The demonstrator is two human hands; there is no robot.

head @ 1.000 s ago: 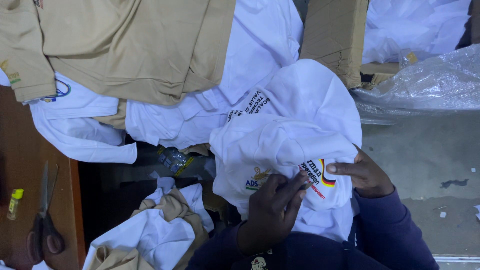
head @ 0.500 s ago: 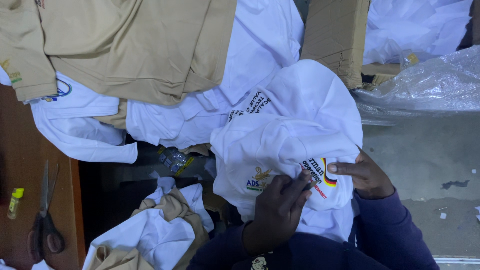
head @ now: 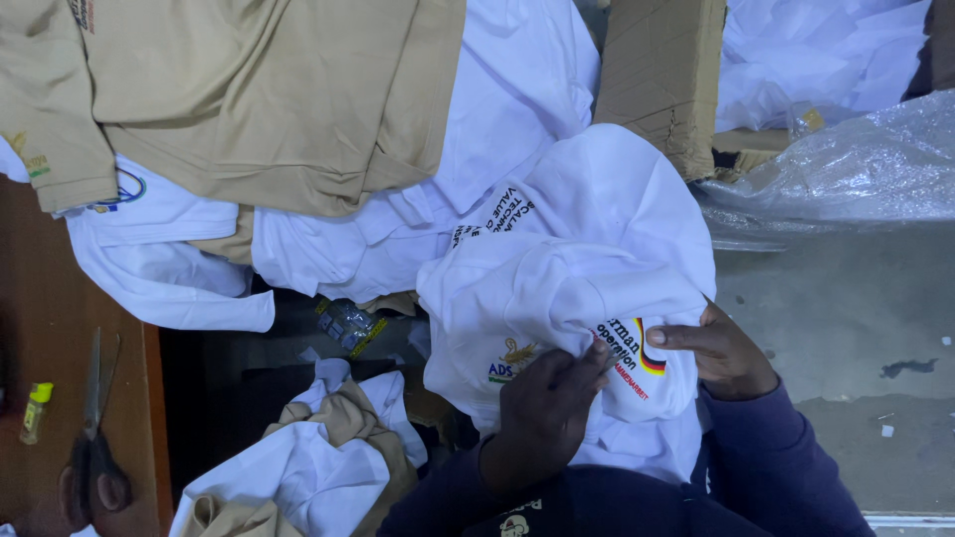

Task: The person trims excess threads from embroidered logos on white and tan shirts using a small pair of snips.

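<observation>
**K:** Bottom centre, on the lap: white shirt (head: 587, 288), bunched into a mound. Long axis runs roughly from lower centre up toward the cardboard box (head: 662, 75); which end is the collar I can't tell.

**M:** Hands?

**K:** Left hand (head: 545, 413) has its fingers pinched together on a fold of the fabric, beside the printed patches. Right hand (head: 721, 350) holds the shirt's right edge, thumb lying on the cloth next to the print; grip closed on fabric there too.

**M:** Prints?

**K:** Two on the near face. A small gold-and-blue emblem (head: 512, 360) to the left, and a dark text block with a curved black-red-yellow stripe (head: 637, 356) to the right. Further dark lettering sits higher up on the next white shirt.

**M:** Surroundings?

**K:** Tan shirts (head: 269, 99) draped across the top left, over more white shirts (head: 388, 249). Another white-and-tan heap (head: 308, 467) lies lower left. Clear plastic wrap (head: 846, 169) at right, on grey concrete floor (head: 846, 338). Brown bench (head: 60, 328) at far left carries scissors (head: 92, 438) and a small yellow-green tube (head: 35, 411). Dark blue sleeves on both arms.
</observation>
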